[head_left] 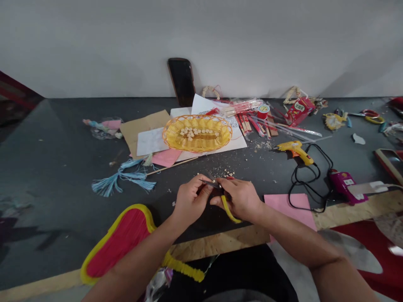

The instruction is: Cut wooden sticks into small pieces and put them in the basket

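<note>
My right hand is closed around a pair of scissors with a yellow loop showing below the fingers. The dark blades point left, toward my left hand. That hand is closed in a pinch at the blades; what its fingertips hold is too small to make out. A tiny pale bit shows at the blades. Just beyond my hands, small pale crumbs are scattered on the dark table. Farther back, a yellow woven basket holds several small cream-coloured pieces.
A red fan-like piece with yellow edging lies by my left forearm. Blue tassels are at left. To the right are a yellow glue gun, its looping black cord, a purple power adapter and pink paper. A phone leans on the wall.
</note>
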